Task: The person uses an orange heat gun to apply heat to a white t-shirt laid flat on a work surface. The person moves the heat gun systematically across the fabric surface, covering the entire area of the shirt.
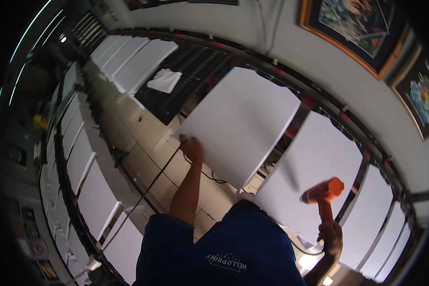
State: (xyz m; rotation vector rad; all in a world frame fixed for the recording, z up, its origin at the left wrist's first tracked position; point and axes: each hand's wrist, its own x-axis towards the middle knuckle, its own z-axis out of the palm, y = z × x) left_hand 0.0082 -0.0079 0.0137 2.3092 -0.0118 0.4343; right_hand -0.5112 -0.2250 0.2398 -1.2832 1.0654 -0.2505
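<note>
In my right hand (331, 238) is an orange heat gun (325, 191), gripped by its handle, its dark nozzle pointing left over a white board (314, 162). My left hand (192, 149) is at the near left corner of another white board (248, 119), fingers curled around a black cord (152, 178). One stretch of that cord runs down left to a white connector (94, 263); another hangs below the board and passes toward my right side. Whether my left fingers also press on the board is hard to see.
White boards line a long rail (329, 102) along the wall, and another row (97, 190) stands across the tiled aisle (148, 138). A crumpled white cloth (165, 80) lies on a dark slotted panel (186, 71). Framed pictures (357, 28) hang at upper right.
</note>
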